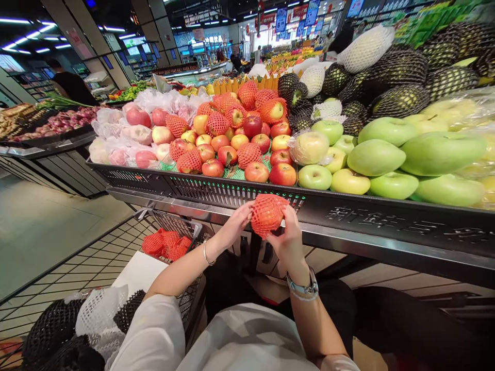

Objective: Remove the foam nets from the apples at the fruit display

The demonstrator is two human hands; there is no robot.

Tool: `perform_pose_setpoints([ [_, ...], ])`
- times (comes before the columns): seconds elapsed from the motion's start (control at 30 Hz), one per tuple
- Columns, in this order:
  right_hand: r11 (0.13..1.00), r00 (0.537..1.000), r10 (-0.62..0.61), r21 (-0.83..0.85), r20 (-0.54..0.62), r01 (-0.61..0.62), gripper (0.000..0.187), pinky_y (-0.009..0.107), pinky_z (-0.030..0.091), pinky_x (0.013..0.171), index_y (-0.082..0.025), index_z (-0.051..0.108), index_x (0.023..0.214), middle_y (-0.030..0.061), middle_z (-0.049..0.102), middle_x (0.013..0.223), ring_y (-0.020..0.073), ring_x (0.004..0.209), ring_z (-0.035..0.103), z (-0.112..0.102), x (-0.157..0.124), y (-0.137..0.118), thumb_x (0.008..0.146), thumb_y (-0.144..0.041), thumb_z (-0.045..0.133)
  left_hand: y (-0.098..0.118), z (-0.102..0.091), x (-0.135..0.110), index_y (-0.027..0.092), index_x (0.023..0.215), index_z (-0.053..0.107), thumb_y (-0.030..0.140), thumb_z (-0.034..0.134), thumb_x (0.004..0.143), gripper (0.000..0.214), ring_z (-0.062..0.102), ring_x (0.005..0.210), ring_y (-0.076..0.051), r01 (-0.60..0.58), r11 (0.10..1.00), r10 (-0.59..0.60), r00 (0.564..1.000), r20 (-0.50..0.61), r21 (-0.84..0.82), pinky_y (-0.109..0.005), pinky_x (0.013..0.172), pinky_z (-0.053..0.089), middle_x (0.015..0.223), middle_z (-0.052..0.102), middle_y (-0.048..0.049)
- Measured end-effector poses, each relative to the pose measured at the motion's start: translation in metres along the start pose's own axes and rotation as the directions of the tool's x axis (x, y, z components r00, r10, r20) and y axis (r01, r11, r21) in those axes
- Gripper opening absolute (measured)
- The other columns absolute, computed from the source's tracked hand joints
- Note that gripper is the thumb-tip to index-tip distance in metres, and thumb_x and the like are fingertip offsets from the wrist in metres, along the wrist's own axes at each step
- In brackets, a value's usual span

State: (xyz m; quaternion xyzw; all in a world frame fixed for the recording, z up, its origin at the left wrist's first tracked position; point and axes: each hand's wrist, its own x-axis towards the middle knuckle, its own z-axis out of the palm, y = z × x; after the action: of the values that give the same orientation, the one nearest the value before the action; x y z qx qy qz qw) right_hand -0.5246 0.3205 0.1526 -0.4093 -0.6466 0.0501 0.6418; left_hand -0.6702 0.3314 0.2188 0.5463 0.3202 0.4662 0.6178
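Note:
Both my hands grip one apple wrapped in an orange foam net [266, 214], held in front of the black rim of the fruit stand [348, 214]. My left hand [235, 224] pinches the net at its left side. My right hand [288, 242] wraps the net from below and the right. Just beyond the rim lie red apples [257, 172], some bare and some in orange nets. A small heap of empty orange nets [166, 245] rests in the shopping cart [77, 268] to my left.
Green apples [375, 157] and dark-netted fruit [398, 67] fill the stand's right side; pink-wrapped apples [137, 134] sit at its left. Black and white foam nets [88, 319] pile in the cart's near corner. A person in black [71, 85] stands by the far-left vegetable counter.

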Motion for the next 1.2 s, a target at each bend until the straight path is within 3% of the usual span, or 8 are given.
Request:
perform_pose_setpoints([
  [0.23,0.996,1.000,0.023,0.092,-0.005,-0.023,0.049,0.052,0.049,0.096,-0.023,0.051,0.122,0.0129,0.056,0.123,0.0298,0.117,0.055,-0.007,0.000,-0.015,0.077,-0.028,0.069,0.012,-0.008,-0.001,0.018,0.118,0.056,0.046,0.078,0.067,0.062,0.057,0.114,-0.027,-0.170,0.939,0.183,0.983,-0.017,0.298,-0.038,0.101,0.043,0.126,0.059,-0.0116],
  [0.43,0.988,0.942,0.030,0.155,-0.335,0.023,0.026,0.063,0.036,0.106,-0.027,0.055,0.115,0.0090,0.054,0.122,0.0320,0.129,0.047,-0.027,0.008,-0.045,0.089,-0.029,0.054,0.025,-0.019,-0.007,0.019,0.123,0.051,0.035,0.075,0.072,0.058,0.055,0.115,-0.025,-0.318,0.792,0.376,0.927,-0.006,0.521,-0.036,0.102,0.041,0.126,0.057,-0.0103],
  [0.63,0.970,0.941,-0.175,-0.114,0.288,0.215,0.073,0.064,0.030,0.111,-0.030,0.034,0.141,0.0115,0.034,0.148,0.0370,0.142,0.026,-0.023,0.028,-0.055,0.078,-0.027,0.071,0.026,-0.009,-0.013,0.021,0.122,0.051,0.032,0.074,0.072,0.056,0.054,0.116,-0.027,-0.291,0.754,0.324,0.945,0.051,0.589,-0.038,0.102,0.041,0.126,0.057,-0.0097],
  [0.83,0.998,0.987,-0.067,0.019,0.147,0.065,0.068,0.050,0.046,0.103,-0.028,0.040,0.136,0.0116,0.048,0.131,0.0294,0.122,0.052,0.000,0.021,-0.041,0.075,-0.023,0.070,0.029,-0.007,-0.021,0.023,0.125,0.053,0.048,0.069,0.077,0.056,0.052,0.117,-0.029,-0.324,0.641,0.306,0.939,0.155,0.696,-0.042,0.103,0.040,0.126,0.057,-0.0114],
  [0.97,0.961,0.979,0.144,0.259,-0.146,-0.102,0.076,0.047,0.048,0.100,-0.025,0.041,0.130,0.0105,0.051,0.124,0.0282,0.114,0.056,0.010,0.018,-0.040,0.065,-0.037,0.080,0.011,-0.006,-0.012,0.025,0.128,0.046,0.067,0.037,0.087,0.060,0.050,0.117,-0.026,-0.499,0.659,0.667,0.734,-0.130,0.563,-0.042,0.106,0.037,0.125,0.051,-0.0114],
  [1.03,0.925,0.925,0.270,0.338,-0.266,-0.173,0.076,0.047,0.047,0.100,-0.022,0.040,0.128,0.0113,0.049,0.124,0.0276,0.114,0.056,0.012,0.022,-0.042,0.065,-0.041,0.079,-0.002,-0.001,-0.006,0.026,0.131,0.040,0.069,0.029,0.087,0.063,0.050,0.118,-0.025,-0.535,0.738,0.667,0.672,-0.322,0.411,-0.042,0.107,0.037,0.127,0.050,-0.0115],
  [1.13,0.901,0.885,0.334,0.385,-0.324,-0.199,0.077,0.048,0.045,0.102,-0.021,0.038,0.127,0.0120,0.047,0.124,0.0280,0.115,0.054,0.016,0.025,-0.048,0.066,-0.045,0.077,-0.018,0.007,-0.005,0.024,0.139,0.033,0.078,0.023,0.082,0.079,0.046,0.128,-0.026,-0.381,0.905,0.416,0.886,-0.205,0.191,-0.042,0.108,0.038,0.138,0.047,-0.0141],
  [1.2,0.896,0.900,0.343,0.382,-0.269,-0.227,0.076,0.048,0.045,0.102,-0.022,0.037,0.128,0.0118,0.047,0.126,0.0274,0.115,0.054,0.022,0.021,-0.053,0.066,-0.042,0.077,-0.023,0.009,-0.009,0.024,0.142,0.033,0.084,0.027,0.076,0.090,0.040,0.135,-0.028,-0.306,0.939,0.320,0.945,-0.072,0.159,-0.041,0.110,0.037,0.145,0.042,-0.0137],
])
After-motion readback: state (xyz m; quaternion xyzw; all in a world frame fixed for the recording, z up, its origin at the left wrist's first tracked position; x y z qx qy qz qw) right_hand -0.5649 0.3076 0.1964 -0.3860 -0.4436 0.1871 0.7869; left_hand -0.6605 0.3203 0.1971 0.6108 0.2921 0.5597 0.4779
